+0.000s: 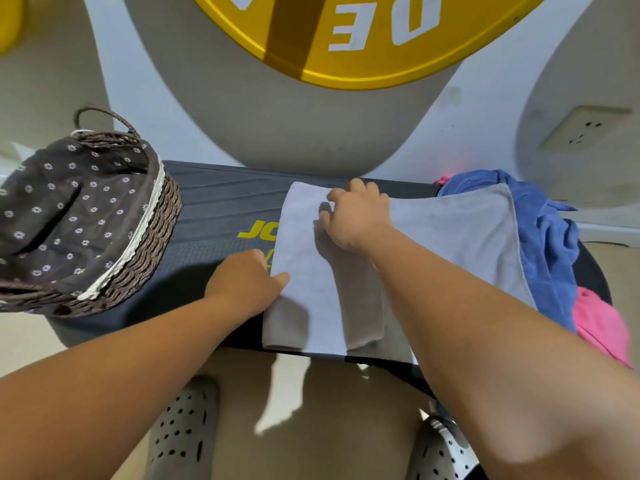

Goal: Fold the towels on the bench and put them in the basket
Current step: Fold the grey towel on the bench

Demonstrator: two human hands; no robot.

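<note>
Two perforated clogs [183, 431] stand under a dark bench [214, 202]. One grey towel [450, 230] lies lengthwise along it, its left end folded over. The left hand [242, 282] pinches the towel's left edge, and the right hand [356, 216] grips its far part with bent fingers. One blue towel [550, 244] and one pink towel [599, 323] are heaped at the right, and one lined basket [156, 244] sits at the left. A socket [585, 129] is on the wall behind.

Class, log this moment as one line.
step: folding grey towel on bench | left hand: pinches left edge | right hand: holds far edge | basket: left of towel | blue towel, pink towel: right
</note>
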